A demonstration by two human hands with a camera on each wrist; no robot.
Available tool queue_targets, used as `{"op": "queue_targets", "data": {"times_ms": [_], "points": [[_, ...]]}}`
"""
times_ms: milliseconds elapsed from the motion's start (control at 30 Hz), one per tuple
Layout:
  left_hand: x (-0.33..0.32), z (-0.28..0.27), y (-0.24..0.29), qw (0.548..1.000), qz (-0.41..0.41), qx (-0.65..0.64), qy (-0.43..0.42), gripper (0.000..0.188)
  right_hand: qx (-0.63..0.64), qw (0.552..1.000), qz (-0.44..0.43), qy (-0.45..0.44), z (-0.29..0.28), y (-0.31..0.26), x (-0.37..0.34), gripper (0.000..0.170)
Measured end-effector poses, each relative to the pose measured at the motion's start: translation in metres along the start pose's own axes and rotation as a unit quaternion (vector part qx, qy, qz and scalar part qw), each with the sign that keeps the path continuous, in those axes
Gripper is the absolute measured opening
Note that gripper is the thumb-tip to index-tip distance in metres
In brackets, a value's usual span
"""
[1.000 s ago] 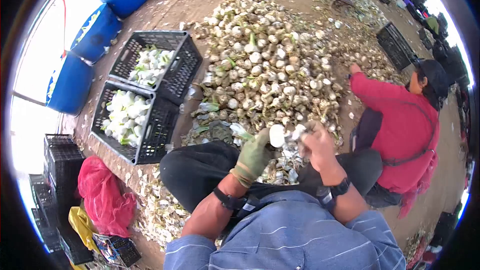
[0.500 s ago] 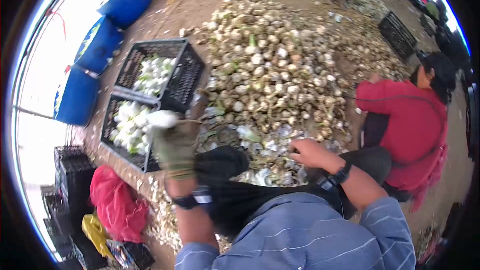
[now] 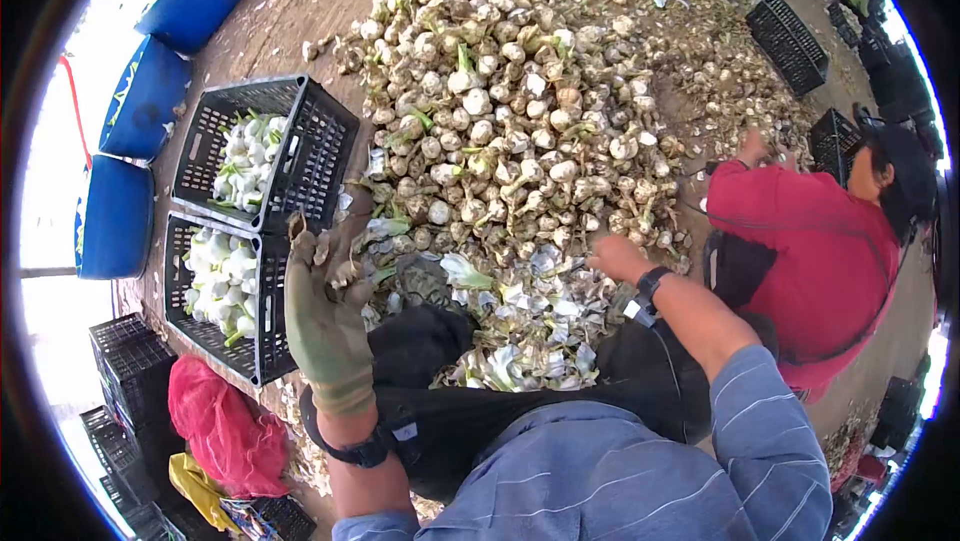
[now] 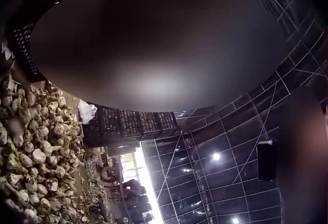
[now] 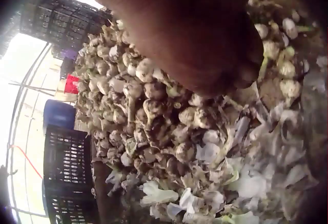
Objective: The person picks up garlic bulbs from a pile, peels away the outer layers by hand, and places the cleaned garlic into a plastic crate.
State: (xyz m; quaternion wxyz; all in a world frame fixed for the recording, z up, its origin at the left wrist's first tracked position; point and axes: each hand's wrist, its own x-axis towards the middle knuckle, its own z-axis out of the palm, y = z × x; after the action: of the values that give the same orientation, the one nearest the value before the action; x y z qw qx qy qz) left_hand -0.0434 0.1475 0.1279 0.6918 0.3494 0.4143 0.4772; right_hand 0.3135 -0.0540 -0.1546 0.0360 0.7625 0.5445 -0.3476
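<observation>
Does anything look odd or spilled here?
Loose garlic peelings lie scattered beside the garlic heap, probably ordinary waste. Slightly odd: the left hand is gloved, while the right hand is bare.

No legible lettering or numbers anywhere

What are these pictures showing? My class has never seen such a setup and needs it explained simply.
There is no machine: a person works with two hands. The widest picture comes from a camera on the head, looking down; the others come from one camera on each wrist. A dark blur covers much of the left wrist's picture.

On the ground lies a large pile of garlic bulbs, with loose peelings nearer the person. Two black crates contain whiter bulbs.

The gloved left hand, beside a crate, seems to hold nothing. The bare right hand is by the pile; whether it holds anything is unclear.
</observation>
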Motion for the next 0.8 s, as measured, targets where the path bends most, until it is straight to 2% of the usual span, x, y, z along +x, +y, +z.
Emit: {"op": "queue_targets", "data": {"times_ms": [67,133,200,233,333,367,467,500,600,700,733,767,800], "points": [[0.000,0.007,-0.007,0.999,0.008,0.029,0.022,0.051,0.099,0.995,-0.003,-0.008,0.013,-0.027,0.018,0.032],[0.003,0.013,-0.011,0.998,0.012,0.054,0.042,0.052,0.135,0.975,-0.136,0.112,0.054,-0.040,0.046,0.031],[0.007,0.019,-0.016,0.995,0.018,0.092,0.036,0.053,0.178,0.979,-0.060,0.076,0.050,-0.083,0.062,0.030],[0.008,0.020,-0.018,0.994,0.023,0.106,0.020,0.055,0.157,0.978,-0.045,0.133,0.058,-0.097,0.070,0.029],[0.011,0.026,-0.022,0.991,0.016,0.131,0.004,0.061,0.094,0.990,0.026,0.104,0.066,-0.116,0.089,0.025],[0.011,0.031,-0.022,0.990,0.010,0.143,0.012,0.061,0.077,0.993,0.001,0.094,0.066,-0.115,0.087,0.017],[0.010,0.032,-0.021,0.991,0.004,0.133,-0.011,0.059,0.084,0.989,-0.096,0.077,0.086,-0.103,0.073,0.012],[0.009,0.034,-0.020,0.991,-0.001,0.131,-0.015,0.058,0.105,0.985,-0.131,0.052,0.098,-0.097,0.063,0.011],[0.001,0.043,-0.014,0.992,-0.014,0.129,-0.008,0.056,0.060,0.957,-0.228,-0.171,0.113,-0.091,0.018,0.014],[-0.009,0.041,-0.015,0.995,-0.002,0.097,-0.037,0.050,0.129,0.976,-0.128,-0.118,0.095,-0.081,0.000,0.018],[-0.012,0.039,-0.014,0.992,-0.016,0.114,-0.048,0.050,0.156,0.980,-0.111,-0.049,0.086,-0.072,0.004,0.021],[-0.014,0.037,-0.014,0.989,-0.029,0.132,-0.060,0.049,0.172,0.979,-0.100,-0.035,0.054,-0.071,0.005,0.024],[-0.015,0.037,-0.013,0.985,-0.041,0.149,-0.073,0.048,0.111,0.985,-0.130,0.013,0.051,-0.059,0.015,0.023]]}}
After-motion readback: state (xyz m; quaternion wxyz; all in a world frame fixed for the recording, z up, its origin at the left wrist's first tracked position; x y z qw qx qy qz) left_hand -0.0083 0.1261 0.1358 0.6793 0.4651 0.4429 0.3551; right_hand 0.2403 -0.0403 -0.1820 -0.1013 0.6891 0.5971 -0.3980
